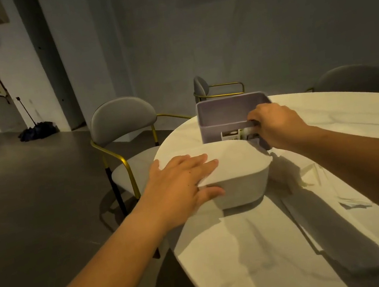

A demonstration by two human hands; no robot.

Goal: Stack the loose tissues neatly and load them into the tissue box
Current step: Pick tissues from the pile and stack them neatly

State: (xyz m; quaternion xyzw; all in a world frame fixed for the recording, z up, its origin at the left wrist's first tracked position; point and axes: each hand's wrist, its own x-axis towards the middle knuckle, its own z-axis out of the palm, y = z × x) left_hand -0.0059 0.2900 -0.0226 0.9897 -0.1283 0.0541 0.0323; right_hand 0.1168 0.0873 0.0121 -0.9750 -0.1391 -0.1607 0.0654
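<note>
1. Under your left hand [182, 182] sits the white rounded box [243, 184]. Your fingers lie straight and spread across its top, with the thumb along its near wall. They press on it and do not clutch it. I judge this keeps it from sliding, since it stands close to the table [255, 270] edge.
2. Just beyond those fingertips stands the purple bin [217, 118], its near wall close behind the white box. Your right hand [278, 123] hooks curled fingers over the bin's near rim beside the label [231, 134]. That is a firm grasp, probably so you can drag or tilt the bin toward you.
3. The bin is open-topped and its bare inner walls show. No tissue is visible inside, but its floor is hidden behind the near wall. The white box shows only a closed top and side, so I cannot tell what it holds. I also cannot tell which of the 2 containers takes the tissues.
4. Nearer you than your right knuckles, below the forearm, the loose tissues [313, 172] lie flat and unstacked on the table. There are more sheets [355, 204] closer to you. Neither hand touches them, so stacking looks not yet begun.
</note>
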